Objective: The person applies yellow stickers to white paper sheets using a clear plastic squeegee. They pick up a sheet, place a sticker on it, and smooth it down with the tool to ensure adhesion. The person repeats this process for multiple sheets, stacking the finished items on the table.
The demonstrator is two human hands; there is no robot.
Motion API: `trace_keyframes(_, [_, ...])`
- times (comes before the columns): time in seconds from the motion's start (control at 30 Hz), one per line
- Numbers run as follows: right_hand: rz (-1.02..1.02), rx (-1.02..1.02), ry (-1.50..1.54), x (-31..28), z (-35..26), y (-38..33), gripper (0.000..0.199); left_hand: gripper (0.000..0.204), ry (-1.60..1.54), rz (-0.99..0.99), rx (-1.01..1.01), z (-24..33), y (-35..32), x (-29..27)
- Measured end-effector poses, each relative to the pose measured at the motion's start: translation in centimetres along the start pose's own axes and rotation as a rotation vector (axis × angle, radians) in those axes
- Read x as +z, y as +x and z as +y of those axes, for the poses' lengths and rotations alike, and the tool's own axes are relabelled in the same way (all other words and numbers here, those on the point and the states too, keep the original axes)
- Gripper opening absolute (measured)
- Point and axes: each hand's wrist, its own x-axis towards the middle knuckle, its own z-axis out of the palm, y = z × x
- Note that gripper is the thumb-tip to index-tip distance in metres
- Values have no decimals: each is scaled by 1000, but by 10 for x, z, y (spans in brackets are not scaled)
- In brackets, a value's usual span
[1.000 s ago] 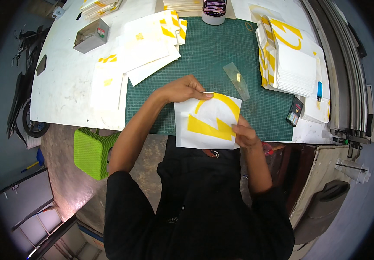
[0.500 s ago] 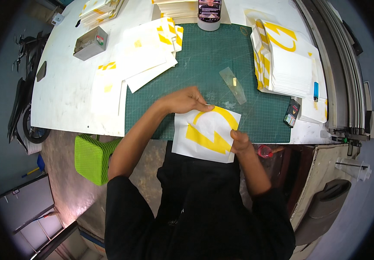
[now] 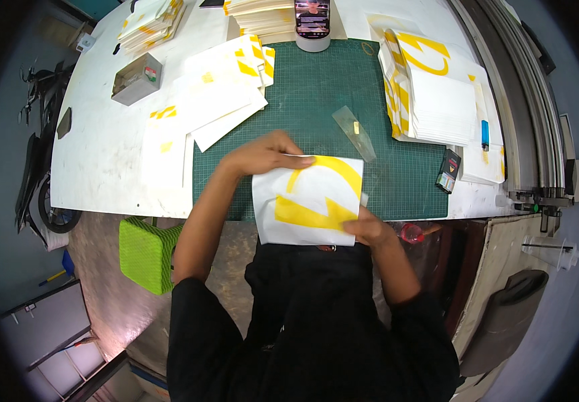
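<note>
A flat white paper bag (image 3: 306, 191) with a bold yellow print is held up in front of me, above the near edge of the green cutting mat (image 3: 303, 87). My left hand (image 3: 266, 154) pinches its top edge, the thumb lying over the printed side. At the lower right corner my right hand (image 3: 370, 228) grips the bag between thumb and fingers, slightly blurred. The bag hides the fingers behind it. Just beyond it on the mat lies a clear plastic strip (image 3: 354, 134) with a small yellowish piece on it.
Stacks of similar bags stand at the right (image 3: 443, 114), the back (image 3: 263, 17) and the far left (image 3: 149, 27). Loose white sheets (image 3: 216, 94) overlap the mat's left side. Also about are a grey box (image 3: 137, 79), a phone (image 3: 313, 20), a blue lighter (image 3: 484, 135) and a black box (image 3: 448, 171).
The bag has moved slightly left and now lies squarer to me. Both hands keep hold of it, and the right hand has slid down toward its lower corner.
</note>
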Motion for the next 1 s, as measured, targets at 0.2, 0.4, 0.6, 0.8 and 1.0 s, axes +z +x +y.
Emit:
trace_keyframes(0.2, [272,-551,-1312,63,-57,-27,22,27,-302,127,418,-29,-57,-5])
trace_keyframes(0.4, [386,-792,-1651,102,-55,-37,14,34,-174,180,523,-12,-79,0])
trace_keyframes(0.6, [419,-811,-1657,103,-48,-33,15,34,-151,248,506,-12,-89,4])
trace_keyframes(0.8, [438,-806,-1610,99,-50,-31,17,29,-186,245,530,-17,-87,5])
trace_keyframes(1.0, [690,-592,-941,49,-39,-4,9,60,-190,953,199,-13,-65,21])
